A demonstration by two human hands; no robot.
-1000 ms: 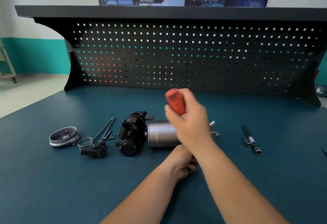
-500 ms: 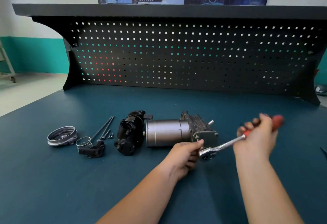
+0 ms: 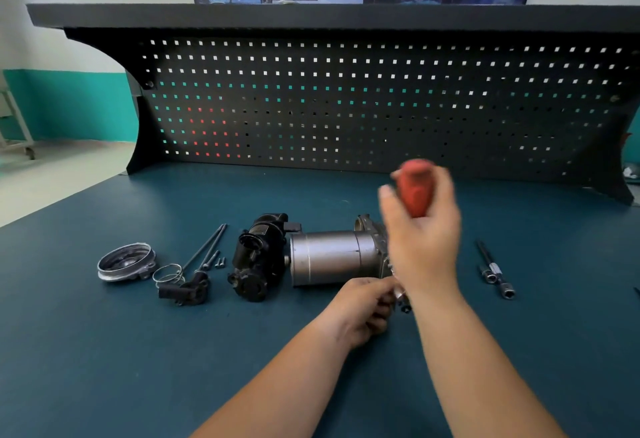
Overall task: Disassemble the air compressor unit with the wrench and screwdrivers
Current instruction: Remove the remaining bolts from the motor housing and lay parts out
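Compressor (image 3: 332, 257) behind right hand (image 3: 424, 240) (wrench (image 3: 414, 191) blurred), cover (image 3: 124, 261) left, sockets (image 3: 490, 276) right

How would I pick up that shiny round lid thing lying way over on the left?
Probably by its raised rim, coming straight down from above and pinching the front and back edges. The round lid lies flat and shallow on the table, so only the rim stands up to grab. The wire clip sits close on its right, so avoid that side.
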